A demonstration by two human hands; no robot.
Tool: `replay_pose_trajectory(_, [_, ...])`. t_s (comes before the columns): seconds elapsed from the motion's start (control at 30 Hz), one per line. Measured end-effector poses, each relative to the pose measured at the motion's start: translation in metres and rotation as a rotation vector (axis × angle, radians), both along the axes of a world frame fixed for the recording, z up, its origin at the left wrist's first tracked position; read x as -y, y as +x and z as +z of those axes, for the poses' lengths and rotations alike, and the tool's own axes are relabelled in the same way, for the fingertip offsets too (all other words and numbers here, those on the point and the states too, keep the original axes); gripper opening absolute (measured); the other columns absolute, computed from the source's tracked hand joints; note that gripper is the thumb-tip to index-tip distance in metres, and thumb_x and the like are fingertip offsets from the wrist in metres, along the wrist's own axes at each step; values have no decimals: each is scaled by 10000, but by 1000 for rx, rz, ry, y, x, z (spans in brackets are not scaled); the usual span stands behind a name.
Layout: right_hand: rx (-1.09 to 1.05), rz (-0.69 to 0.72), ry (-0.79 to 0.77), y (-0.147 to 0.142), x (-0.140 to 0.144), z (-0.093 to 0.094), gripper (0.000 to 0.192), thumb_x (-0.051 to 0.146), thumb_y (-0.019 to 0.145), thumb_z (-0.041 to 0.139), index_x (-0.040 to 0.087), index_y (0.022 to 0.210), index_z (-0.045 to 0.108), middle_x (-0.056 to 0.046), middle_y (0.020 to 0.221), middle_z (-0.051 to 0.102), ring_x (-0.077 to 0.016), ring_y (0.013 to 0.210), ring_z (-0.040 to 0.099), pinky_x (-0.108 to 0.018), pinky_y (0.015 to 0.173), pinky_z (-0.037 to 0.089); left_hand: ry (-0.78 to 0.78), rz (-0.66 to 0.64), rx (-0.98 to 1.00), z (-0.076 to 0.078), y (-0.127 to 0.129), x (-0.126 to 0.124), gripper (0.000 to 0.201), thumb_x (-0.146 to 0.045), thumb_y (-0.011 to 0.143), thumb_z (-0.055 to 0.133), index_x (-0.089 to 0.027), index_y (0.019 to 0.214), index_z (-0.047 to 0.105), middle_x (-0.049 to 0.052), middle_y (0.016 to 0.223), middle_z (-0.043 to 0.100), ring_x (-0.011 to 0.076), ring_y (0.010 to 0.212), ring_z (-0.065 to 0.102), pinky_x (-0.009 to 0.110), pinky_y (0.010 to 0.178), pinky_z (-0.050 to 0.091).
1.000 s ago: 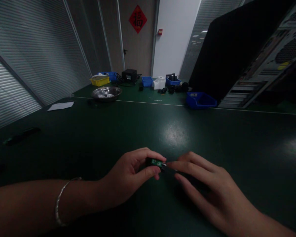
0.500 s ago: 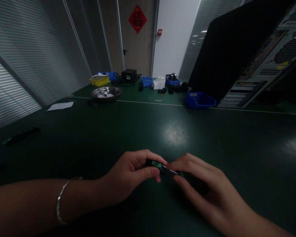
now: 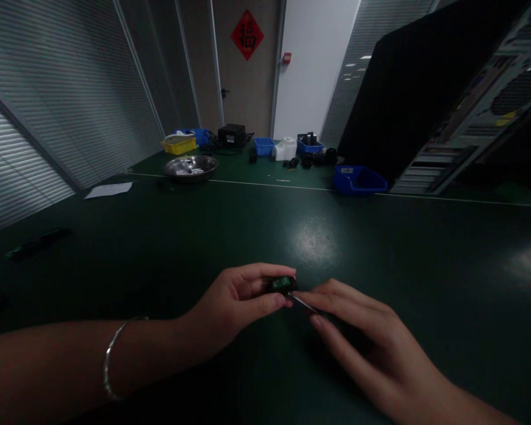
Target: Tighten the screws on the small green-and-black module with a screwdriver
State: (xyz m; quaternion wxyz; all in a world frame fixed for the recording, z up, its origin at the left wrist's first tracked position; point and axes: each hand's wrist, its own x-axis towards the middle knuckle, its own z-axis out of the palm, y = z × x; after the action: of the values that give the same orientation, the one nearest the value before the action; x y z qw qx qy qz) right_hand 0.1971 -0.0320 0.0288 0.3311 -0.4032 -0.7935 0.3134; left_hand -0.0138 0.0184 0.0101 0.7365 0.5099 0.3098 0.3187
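My left hand (image 3: pixel 236 307) pinches a small black device with a green circuit board (image 3: pixel 282 284) between thumb and fingers. The board faces up, with pale markings too small to read. In my right hand (image 3: pixel 376 333), thumb and forefinger close on a thin silvery metal tool (image 3: pixel 304 303). Its tip is at the device's near right corner, by my left thumb; whether it touches or goes under the edge I cannot tell. The rest of the tool is hidden under my right hand. Both hands are low over the dark green table (image 3: pixel 203 236).
Far back stand a metal bowl (image 3: pixel 206 173), a yellow bin (image 3: pixel 179 146), a blue bin (image 3: pixel 358 182) and a white plastic piece (image 3: pixel 285 149). A computer case (image 3: pixel 402 88) rises at right. Dark items (image 3: pixel 39 243) and a paper sheet (image 3: pixel 109 189) lie at left.
The device has turned slightly and risen a little in my left hand. The tool's tip has shifted from the board's right end to its near corner. My left forefinger has lifted slightly.
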Motion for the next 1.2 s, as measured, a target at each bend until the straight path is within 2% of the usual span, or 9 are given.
replay_pose_trajectory(0.13, [-9, 4, -6, 0, 0, 0, 368, 113, 940, 465, 261, 1256, 583, -47, 1028, 629, -142, 887, 625, -247, 748, 533, 27, 5, 51, -3, -1, -1, 261, -239, 928, 555, -179, 1168, 636, 74, 1134, 675, 134, 969, 623, 291, 924, 447])
replay_pose_trajectory(0.3, [5, 4, -7, -2, 1, 1, 365, 127, 942, 467, 261, 1259, 590, -40, 960, 632, -150, 839, 623, -261, 708, 536, 7, -38, 80, -3, 1, -1, 273, -140, 852, 645, -176, 1116, 584, 89, 1183, 643, 168, 1000, 641, 342, 936, 467])
replay_pose_trajectory(0.43, [30, 11, -1, -3, 2, 1, 366, 150, 944, 469, 265, 1271, 587, -46, 950, 640, -163, 821, 634, -279, 693, 550, -1, -60, 75, -2, 2, 1, 417, -77, 803, 676, -181, 1185, 545, 79, 1121, 660, 176, 1022, 649, 351, 955, 464])
replay_pose_trajectory(0.63, [74, 21, 38, -4, 4, -4, 328, 195, 938, 496, 282, 1229, 620, -53, 1004, 664, -192, 892, 666, -298, 747, 585, 2, -108, 37, -3, -2, 3, 310, -119, 761, 727, -129, 1055, 632, 57, 897, 688, 150, 849, 666, 333, 860, 494])
replay_pose_trajectory(0.77, [77, -14, 104, -3, 2, -12, 289, 250, 932, 522, 285, 1196, 634, -55, 1066, 681, -218, 974, 669, -302, 766, 592, 10, -91, 85, -3, -4, 5, 327, -180, 727, 768, -118, 1018, 634, 57, 876, 678, 146, 806, 665, 315, 789, 501])
replay_pose_trajectory(0.9, [121, -47, 106, -2, 1, -15, 288, 313, 926, 541, 271, 1188, 654, -68, 1081, 703, -242, 1006, 675, -329, 797, 595, 32, -98, 103, -2, -5, 7, 364, -197, 705, 789, -113, 1023, 631, 54, 892, 670, 145, 815, 660, 321, 797, 496])
replay_pose_trajectory(1.1, [108, -76, 49, -8, 6, -11, 307, 404, 925, 524, 241, 1122, 693, -82, 1000, 735, -245, 927, 706, -328, 745, 611, 72, -54, 97, -2, -6, 12, 368, -203, 693, 791, -113, 1016, 637, 47, 898, 670, 131, 784, 658, 343, 810, 499])
replay_pose_trajectory(1.2, [78, -63, -36, -8, 8, -12, 323, 416, 926, 522, 232, 1141, 676, -77, 932, 742, -218, 779, 718, -284, 621, 613, 76, -51, 89, 0, -8, 16, 388, -206, 682, 796, -109, 1022, 638, 46, 887, 664, 158, 819, 670, 391, 853, 507])
